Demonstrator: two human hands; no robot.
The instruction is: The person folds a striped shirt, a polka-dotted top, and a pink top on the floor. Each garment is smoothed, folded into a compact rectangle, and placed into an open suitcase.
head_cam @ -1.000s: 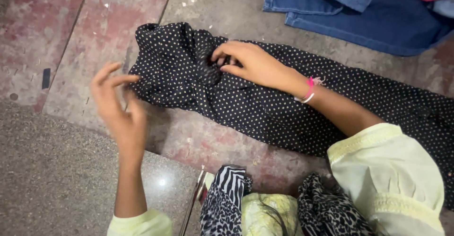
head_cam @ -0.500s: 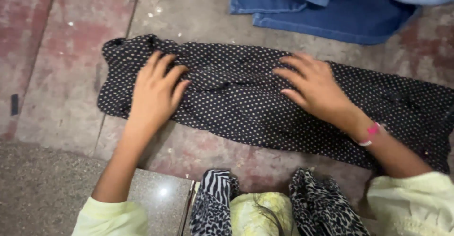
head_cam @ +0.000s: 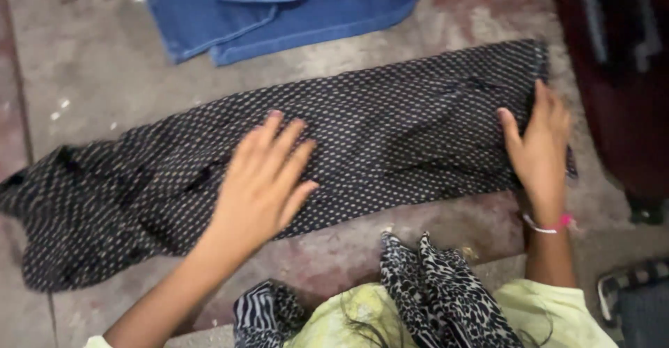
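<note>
Black dotted cloth garment (head_cam: 376, 139) lies stretched long on the floor (head_cam: 83, 76), unfolded. Your left hand (head_cam: 261, 181) presses it with open fingers; your right hand (head_cam: 540, 146) flattens its end, fingers spread.

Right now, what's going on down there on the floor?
A person is pressing both hands flat on a long black garment with small pale dots, spread across a worn reddish-grey concrete floor. The left hand lies open near its middle; the right hand, with a pink wristband, rests at its right end. Folded blue denim clothes lie beyond it.
</note>
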